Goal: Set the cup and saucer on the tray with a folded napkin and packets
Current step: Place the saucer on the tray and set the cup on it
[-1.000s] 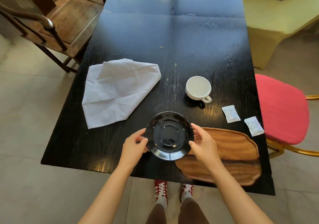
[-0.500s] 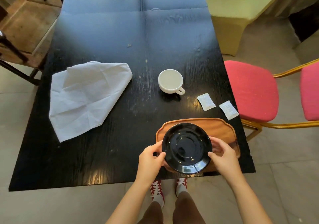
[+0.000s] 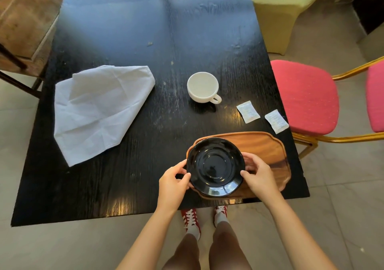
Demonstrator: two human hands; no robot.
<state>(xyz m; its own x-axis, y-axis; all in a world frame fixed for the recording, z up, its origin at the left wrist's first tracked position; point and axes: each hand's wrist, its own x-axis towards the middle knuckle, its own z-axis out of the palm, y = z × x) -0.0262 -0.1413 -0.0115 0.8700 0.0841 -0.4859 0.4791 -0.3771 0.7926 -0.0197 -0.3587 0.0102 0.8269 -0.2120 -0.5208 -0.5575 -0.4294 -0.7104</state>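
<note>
A glossy black saucer [image 3: 215, 166] is over the left part of the wooden tray [image 3: 264, 151] at the table's near right edge. My left hand [image 3: 173, 181] pinches its left rim and my right hand [image 3: 258, 175] grips its right rim. I cannot tell whether the saucer touches the tray. An empty white cup [image 3: 203, 87] stands on the table beyond the tray, handle to the near right. Two white packets [image 3: 248, 112] [image 3: 276, 121] lie to the cup's right. A rumpled white napkin [image 3: 97, 107] lies unfolded at the left.
The black table [image 3: 145, 41] stretches far ahead. A red-cushioned chair [image 3: 304, 97] stands close to its right edge, a yellow-covered chair [image 3: 274, 14] behind that, and a wooden chair [image 3: 22, 26] at the far left. My feet in red shoes [image 3: 191, 220] are under the near edge.
Both hands carried the saucer from the table left of the tray rightward over the tray's left part. In the last half second it has barely moved.
</note>
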